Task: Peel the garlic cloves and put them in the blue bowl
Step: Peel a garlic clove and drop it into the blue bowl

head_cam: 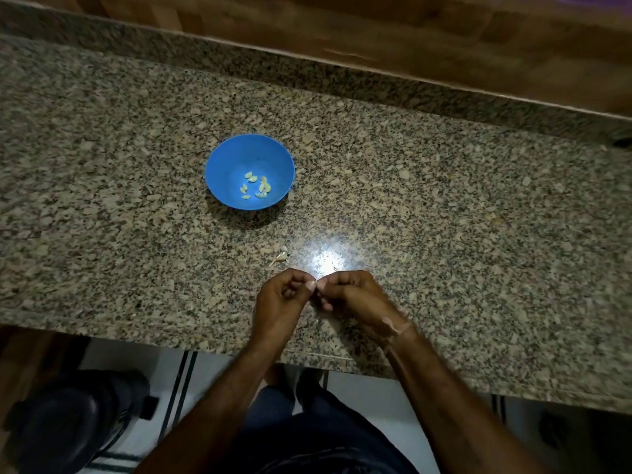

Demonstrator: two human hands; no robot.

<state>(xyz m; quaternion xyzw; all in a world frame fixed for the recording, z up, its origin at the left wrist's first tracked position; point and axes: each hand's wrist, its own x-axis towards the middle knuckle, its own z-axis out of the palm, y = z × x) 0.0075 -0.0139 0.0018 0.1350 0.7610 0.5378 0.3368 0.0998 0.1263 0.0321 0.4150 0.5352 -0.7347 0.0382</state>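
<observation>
Where they meet, left hand and right hand curl tight, jointly pinching small pale bit.

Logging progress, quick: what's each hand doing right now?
Left hand: fingers curled, pinching a small pale piece, likely a garlic clove.
Right hand: pinching the same piece from the other side.
</observation>
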